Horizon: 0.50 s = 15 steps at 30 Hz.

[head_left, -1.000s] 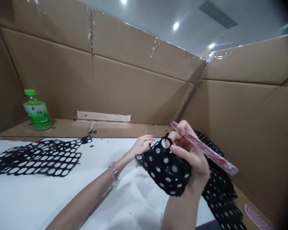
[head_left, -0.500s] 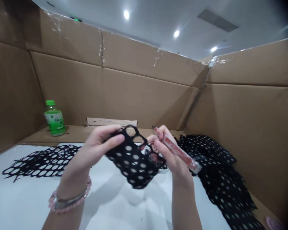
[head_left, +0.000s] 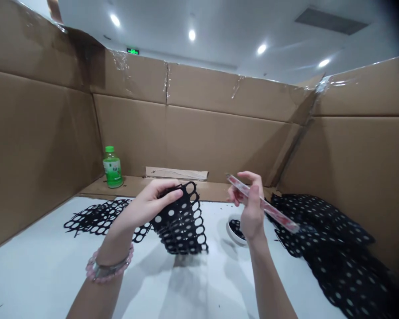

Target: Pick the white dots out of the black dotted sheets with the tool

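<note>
Hands (head_left: pixel 253 212) farther apart, mesh (head_left: pixel 181 223) in left (head_left: pixel 149 204)

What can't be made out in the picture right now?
All in the head view:
- Left hand, fingertips except thumb: behind held cloth
- Bowl, right side: behind right hand
- Red stick, fine detail: blurred
- Bottle, label wording: too small
- Dotted pile, near end: cut off by bottom edge

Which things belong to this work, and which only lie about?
Likely work:
perforated black sheet, left hand
slim red plastic stick, right hand
small white bowl
black perforated pile
black openwork netting

Likely lying about:
green plastic bottle
flat cardboard strip
</note>
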Tool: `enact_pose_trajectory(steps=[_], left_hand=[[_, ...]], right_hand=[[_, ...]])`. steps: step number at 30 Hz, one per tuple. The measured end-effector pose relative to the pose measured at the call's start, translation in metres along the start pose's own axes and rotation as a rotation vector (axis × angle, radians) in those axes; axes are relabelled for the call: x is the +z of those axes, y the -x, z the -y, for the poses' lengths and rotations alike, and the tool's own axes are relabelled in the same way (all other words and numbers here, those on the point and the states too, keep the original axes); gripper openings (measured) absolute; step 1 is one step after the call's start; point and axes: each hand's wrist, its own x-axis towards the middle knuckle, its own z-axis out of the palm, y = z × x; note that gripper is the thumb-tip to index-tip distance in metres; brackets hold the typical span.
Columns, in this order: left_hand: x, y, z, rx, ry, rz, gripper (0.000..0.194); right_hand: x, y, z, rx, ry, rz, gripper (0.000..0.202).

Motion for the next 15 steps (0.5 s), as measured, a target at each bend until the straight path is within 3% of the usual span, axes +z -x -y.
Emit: enact_pose_trajectory(steps=[3, 8, 12, 15], left_hand=[[0.001, -0.002, 0.001, 0.009, -0.065, 0.030, 0.028], [0.003, 0.000, 0.004, 0.047, -0.015, -0.046, 0.027], [0.004, 0.003, 0.004, 0.027, -0.048, -0.151, 0.027], [0.004, 0.003, 0.000, 0.068, -0.015, -0.111, 0.026]], right_hand=[[0.011, -0.002, -0.007, 0.059, -0.354, -0.101, 0.019], [0.031, 0.003, -0.017, 0.168, -0.509, -0.149, 0.018], [0.039, 0.010, -0.020, 0.279, -0.590, -0.093, 0.024], [0.045, 0.014, -0.018, 0.346, -0.611, 0.063, 0.027]])
